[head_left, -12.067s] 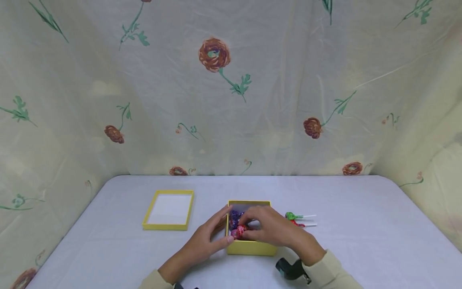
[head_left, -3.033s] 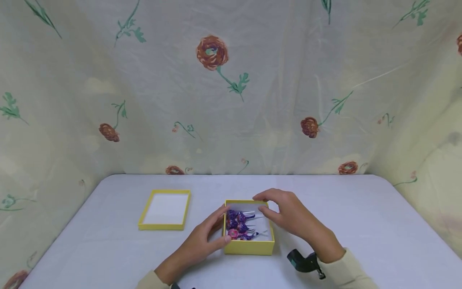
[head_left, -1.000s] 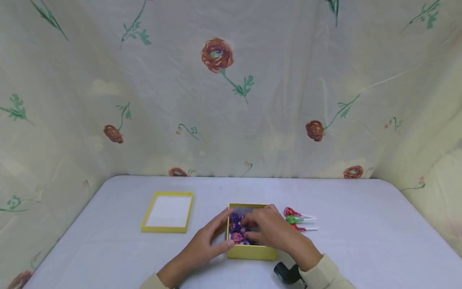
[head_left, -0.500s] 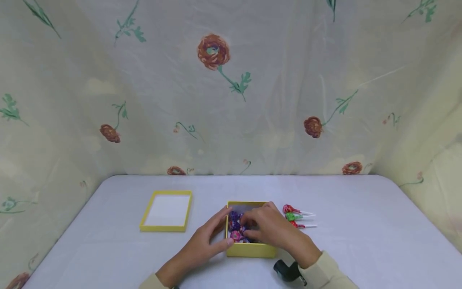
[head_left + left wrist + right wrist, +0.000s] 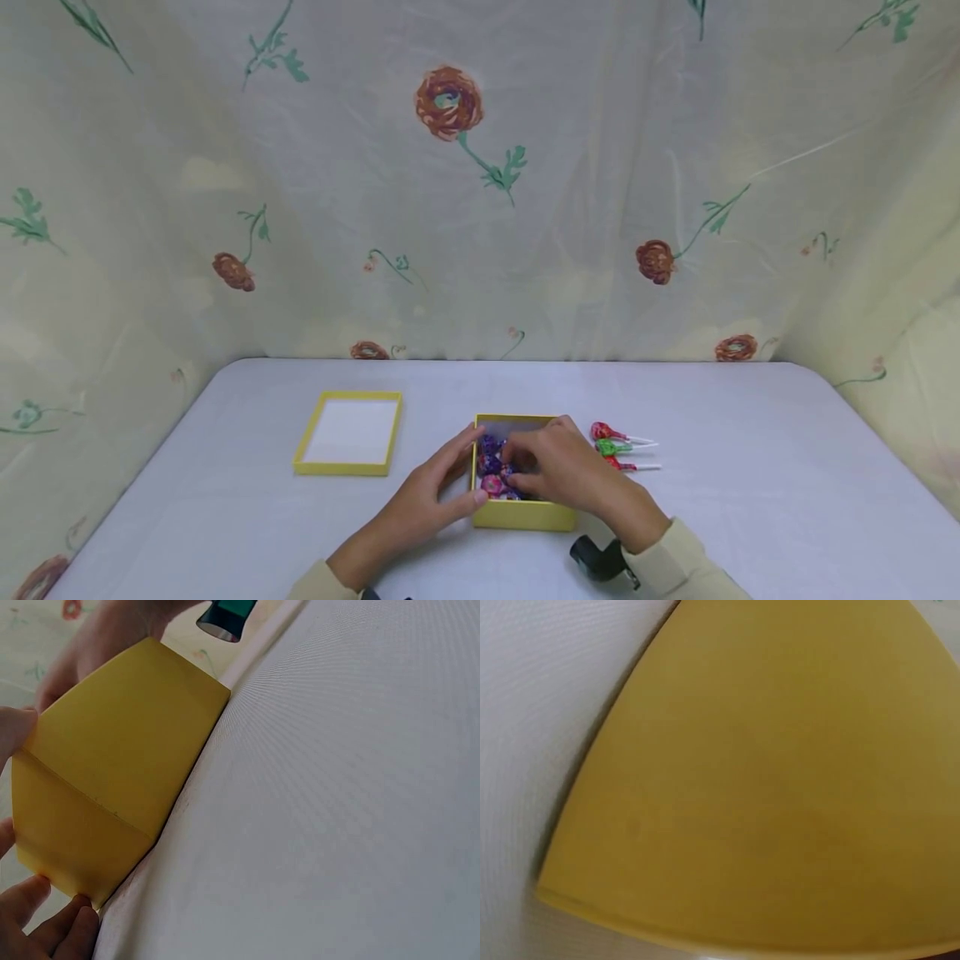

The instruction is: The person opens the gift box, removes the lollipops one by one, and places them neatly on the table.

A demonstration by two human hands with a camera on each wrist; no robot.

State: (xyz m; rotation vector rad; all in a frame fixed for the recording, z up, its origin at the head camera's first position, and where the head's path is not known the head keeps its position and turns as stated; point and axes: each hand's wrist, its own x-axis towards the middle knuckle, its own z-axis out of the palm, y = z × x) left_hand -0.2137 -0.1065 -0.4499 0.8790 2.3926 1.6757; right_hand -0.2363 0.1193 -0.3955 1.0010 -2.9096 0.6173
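A yellow open box [image 5: 525, 516] stands on the table with several purple-wrapped lollipops [image 5: 490, 464] inside, one of them with a pink end [image 5: 491, 485]. My left hand [image 5: 423, 500] holds the box's left side, thumb at the near corner and fingers along the wall; its fingertips [image 5: 84, 922] touch the yellow wall in the left wrist view. My right hand [image 5: 573, 471] reaches over the right rim into the box, thumb and index finger curled at a purple lollipop's head [image 5: 507, 472]. That hand covers the lollipop sticks. Only the box's outer wall [image 5: 765, 787] fills the right wrist view.
Right of the box lie a red lollipop [image 5: 604, 431], a green one [image 5: 611, 447] and another red one [image 5: 619, 463], sticks pointing right. A yellow-rimmed lid [image 5: 303, 469], white inside, lies at the left. Flowered cloth [image 5: 555, 275] surrounds the table.
Twelve seconds ago my right hand pinched a red lollipop inside the box; now red and green lollipops lie outside. Since three seconds ago it has moved from the right rim into the box.
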